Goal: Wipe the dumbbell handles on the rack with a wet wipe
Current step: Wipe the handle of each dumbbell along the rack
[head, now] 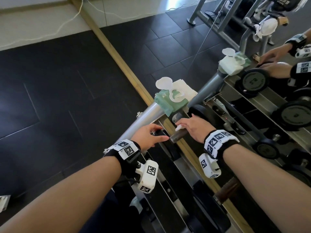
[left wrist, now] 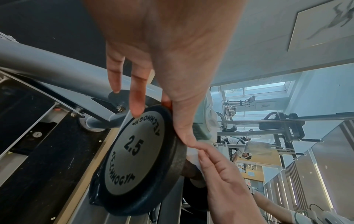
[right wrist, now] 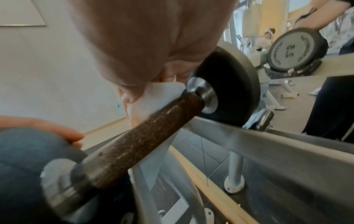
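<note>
A 2.5 dumbbell lies on the top of the rack [head: 149, 115], its plate [left wrist: 134, 153] facing the left wrist camera. My left hand [head: 159, 133] holds that near plate by the rim, thumb behind and fingers on its face. My right hand [head: 180, 126] grips a white wet wipe [head: 178, 127] against the brown textured handle [head: 175, 136]. In the right wrist view the wipe [right wrist: 153, 97] sits folded under my fingers at the far end of the handle [right wrist: 138, 144], near the far plate [right wrist: 229, 84].
A green wipes pack [head: 175, 100] with its lid open rests on the rack's end, just beyond the dumbbell. A wood-framed mirror [head: 117, 52] runs right behind the rack and repeats everything. Another dumbbell handle [head: 226, 189] lies lower on the rack. Dark floor tiles spread to the left.
</note>
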{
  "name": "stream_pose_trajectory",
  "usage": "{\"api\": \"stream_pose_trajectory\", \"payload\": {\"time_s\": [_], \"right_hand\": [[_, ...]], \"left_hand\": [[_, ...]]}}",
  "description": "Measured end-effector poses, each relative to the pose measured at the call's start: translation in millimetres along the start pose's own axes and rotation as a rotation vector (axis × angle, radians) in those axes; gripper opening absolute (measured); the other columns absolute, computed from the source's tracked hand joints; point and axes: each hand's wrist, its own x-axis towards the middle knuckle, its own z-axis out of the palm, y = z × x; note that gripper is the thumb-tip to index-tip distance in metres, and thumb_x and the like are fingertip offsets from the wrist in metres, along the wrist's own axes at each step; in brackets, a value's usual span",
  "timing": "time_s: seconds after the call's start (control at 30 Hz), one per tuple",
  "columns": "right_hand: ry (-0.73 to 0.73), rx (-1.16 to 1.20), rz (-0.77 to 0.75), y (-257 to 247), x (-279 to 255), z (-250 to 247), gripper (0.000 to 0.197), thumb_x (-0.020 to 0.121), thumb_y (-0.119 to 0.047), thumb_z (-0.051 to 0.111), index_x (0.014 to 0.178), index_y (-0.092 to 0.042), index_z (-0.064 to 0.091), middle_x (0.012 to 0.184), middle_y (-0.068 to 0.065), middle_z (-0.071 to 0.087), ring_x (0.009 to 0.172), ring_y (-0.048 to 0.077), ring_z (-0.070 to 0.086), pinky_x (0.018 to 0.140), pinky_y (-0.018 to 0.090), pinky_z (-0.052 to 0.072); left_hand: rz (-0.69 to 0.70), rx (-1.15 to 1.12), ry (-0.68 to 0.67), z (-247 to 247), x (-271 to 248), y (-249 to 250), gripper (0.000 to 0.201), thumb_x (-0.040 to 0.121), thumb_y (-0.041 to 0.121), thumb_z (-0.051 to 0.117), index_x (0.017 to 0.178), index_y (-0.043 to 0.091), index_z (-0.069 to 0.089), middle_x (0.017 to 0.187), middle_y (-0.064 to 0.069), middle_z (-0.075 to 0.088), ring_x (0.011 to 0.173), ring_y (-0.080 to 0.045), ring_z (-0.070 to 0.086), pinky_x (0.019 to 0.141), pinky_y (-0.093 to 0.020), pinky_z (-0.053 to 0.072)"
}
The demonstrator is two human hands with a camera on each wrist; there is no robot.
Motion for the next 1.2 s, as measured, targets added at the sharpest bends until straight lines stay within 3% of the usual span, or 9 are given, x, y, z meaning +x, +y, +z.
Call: {"api": "stream_pose_trajectory", "payload": {"time_s": [0.13, 0.27, 0.43, 0.57, 0.7, 0.8, 0.9, 1.07, 1.2], "right_hand": [[0.02, -0.021, -0.001, -23.1, -7.9, -1.2, 0.034, 0.098, -0.006, 0.046, 0.125, -0.023, 0.055, 0.109, 0.005, 0.067, 0.097, 0.027, 0.065, 0.089, 0.038, 0.053], [-0.048, 0.026, -0.016, -37.5, -15.8, 2.3, 0.036, 0.096, -0.004, 0.052, 0.128, -0.021, 0.051, 0.101, 0.008, 0.07, 0.091, 0.029, 0.07, 0.081, 0.034, 0.054], [0.104, 0.025, 0.128, -6.0, -25.7, -17.4, 0.038, 0.097, -0.01, 0.044, 0.13, -0.028, 0.051, 0.1, 0.008, 0.067, 0.087, 0.03, 0.068, 0.082, 0.036, 0.05], [0.07, 0.133, 0.072, -33.4, -37.9, 4.2, 0.037, 0.097, -0.014, 0.043, 0.127, -0.035, 0.044, 0.098, 0.008, 0.066, 0.085, 0.032, 0.07, 0.077, 0.037, 0.056], [-0.033, 0.14, 0.007, -39.2, -36.2, 15.1, 0.046, 0.097, -0.02, 0.042, 0.139, -0.038, 0.044, 0.126, 0.008, 0.06, 0.1, 0.03, 0.064, 0.089, 0.038, 0.052], [0.012, 0.084, 0.174, -5.8, -24.3, 1.7, 0.046, 0.1, -0.007, 0.041, 0.142, -0.023, 0.052, 0.148, 0.008, 0.048, 0.13, 0.032, 0.05, 0.105, 0.042, 0.042], [0.047, 0.083, 0.259, -3.8, -26.9, 5.9, 0.047, 0.103, -0.007, 0.037, 0.147, -0.019, 0.046, 0.16, 0.005, 0.031, 0.145, 0.03, 0.032, 0.116, 0.042, 0.029], [0.035, 0.165, 0.134, -60.4, -45.9, 30.7, 0.051, 0.102, -0.012, 0.041, 0.15, -0.028, 0.035, 0.145, 0.013, 0.048, 0.118, 0.037, 0.059, 0.103, 0.045, 0.046], [0.021, 0.138, 0.242, -34.2, -36.2, 19.3, 0.045, 0.102, -0.014, 0.046, 0.147, -0.016, 0.047, 0.157, 0.008, 0.037, 0.138, 0.032, 0.043, 0.114, 0.043, 0.034]], "left_hand": [[-0.001, -0.027, 0.0, -1.1, 1.9, -0.7, 0.054, 0.08, 0.041, 0.077, 0.129, 0.029, 0.058, 0.124, 0.006, 0.059, 0.06, -0.01, 0.062, 0.063, -0.026, 0.057], [0.007, -0.048, -0.012, -1.0, 4.0, 1.5, 0.058, 0.08, 0.036, 0.078, 0.131, 0.025, 0.055, 0.123, 0.009, 0.055, 0.066, -0.006, 0.059, 0.049, -0.011, 0.047], [0.002, -0.078, -0.033, -5.3, 8.2, 1.3, 0.071, 0.078, 0.035, 0.081, 0.139, 0.023, 0.046, 0.131, 0.008, 0.055, 0.072, -0.003, 0.057, 0.047, -0.009, 0.045], [0.006, -0.077, -0.02, -2.9, 7.1, -2.3, 0.072, 0.077, 0.036, 0.081, 0.139, 0.026, 0.046, 0.134, 0.007, 0.055, 0.1, -0.011, 0.061, 0.056, -0.017, 0.054], [0.015, -0.062, -0.005, -1.6, 10.3, -5.7, 0.072, 0.074, 0.039, 0.082, 0.136, 0.029, 0.047, 0.134, 0.01, 0.055, 0.113, -0.007, 0.055, 0.073, -0.027, 0.059], [0.027, -0.045, -0.01, -3.6, 12.5, -6.9, 0.075, 0.073, 0.044, 0.082, 0.137, 0.032, 0.045, 0.131, 0.013, 0.056, 0.115, -0.01, 0.056, 0.072, -0.023, 0.059], [0.036, -0.022, -0.008, -4.8, 13.1, -8.4, 0.076, 0.073, 0.047, 0.081, 0.138, 0.032, 0.045, 0.134, 0.012, 0.056, 0.112, -0.006, 0.056, 0.088, -0.035, 0.057], [0.068, 0.012, -0.001, -3.8, 8.7, -7.5, 0.073, 0.075, 0.046, 0.08, 0.138, 0.03, 0.045, 0.137, 0.011, 0.056, 0.111, -0.004, 0.054, 0.092, -0.039, 0.055], [0.055, 0.018, -0.012, -4.5, 6.9, -7.4, 0.073, 0.076, 0.048, 0.078, 0.138, 0.031, 0.044, 0.138, 0.012, 0.055, 0.116, -0.01, 0.056, 0.095, -0.039, 0.054]]}}
